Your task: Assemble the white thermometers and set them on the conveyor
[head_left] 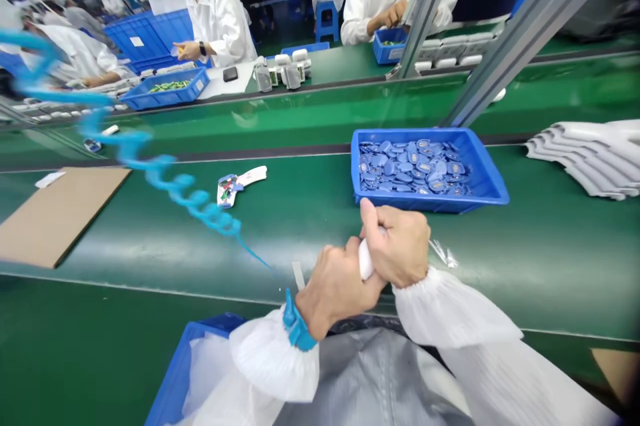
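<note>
L hand (343,283) + R hand (403,246), fingers clamped on white piece (365,261), near side of blue bin (430,201). Piece mostly hidden, can't tell its exact shape. Step looks like two-handed pressing, prob.; next move calls for firm, even grip.

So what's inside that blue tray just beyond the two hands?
The tray holds a heap of small, flat blue pieces, some with a pale patch. Whatever lies under the top layer is covered and can't be seen.

Bright light leaves soft glare on the bench (300,226)
</note>
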Demonstrator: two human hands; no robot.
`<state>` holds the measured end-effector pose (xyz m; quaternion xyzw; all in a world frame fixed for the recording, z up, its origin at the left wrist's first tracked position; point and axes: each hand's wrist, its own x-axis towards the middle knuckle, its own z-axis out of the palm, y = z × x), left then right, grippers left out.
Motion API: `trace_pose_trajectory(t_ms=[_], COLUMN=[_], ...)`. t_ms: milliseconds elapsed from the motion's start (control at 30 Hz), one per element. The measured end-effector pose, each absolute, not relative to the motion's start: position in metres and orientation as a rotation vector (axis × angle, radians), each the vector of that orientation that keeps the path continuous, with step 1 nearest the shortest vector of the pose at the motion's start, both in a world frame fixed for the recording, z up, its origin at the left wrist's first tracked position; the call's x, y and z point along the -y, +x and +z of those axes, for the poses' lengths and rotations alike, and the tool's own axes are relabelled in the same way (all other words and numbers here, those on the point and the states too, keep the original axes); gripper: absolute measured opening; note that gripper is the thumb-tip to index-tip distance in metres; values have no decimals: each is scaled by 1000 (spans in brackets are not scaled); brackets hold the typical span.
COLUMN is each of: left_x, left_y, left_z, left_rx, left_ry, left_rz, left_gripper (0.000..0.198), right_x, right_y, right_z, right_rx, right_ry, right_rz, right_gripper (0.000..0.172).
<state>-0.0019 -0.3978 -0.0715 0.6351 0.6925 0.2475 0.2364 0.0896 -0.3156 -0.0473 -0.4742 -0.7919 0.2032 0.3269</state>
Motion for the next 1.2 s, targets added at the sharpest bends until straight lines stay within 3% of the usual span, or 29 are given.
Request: trace_pose_trajectory(t_ms=[167,267,333,400,533,700,867,1200], left_x=[416,425,421,411,392,399,394,386], left_y=[-37,-69,-81,-81,-71,-74,-59,-35], left_z=[-51,-39,-36,-37,-43,-34,-36,-40], left_rx=[-1925,-2056,-2173,-2240,-2186,-2172,-1670,-1518], left_ry=[1578,1592,1738,1957,2138,1649,1115,1173], left_rz=[679,734,697,474,36,626,1094,1032], left_gripper=[31,23,32,38,15,20,39,43], right_x=[275,218,184,160,144,167,239,291], right_y=[108,113,103,82,49,73,108,128], right_z=[-30,-26,-33,-45,-58,-34,-19,-34], right_rx=[2247,2361,2435,2488,2546,2491,2122,1996], right_ry=[-1125,-1172,-1166,-1157,-1175,-1166,-1019,-932], right_rz=[727,547,477,478,475,532,883,937], right_gripper=[54,33,23,19,9,13,20,19])
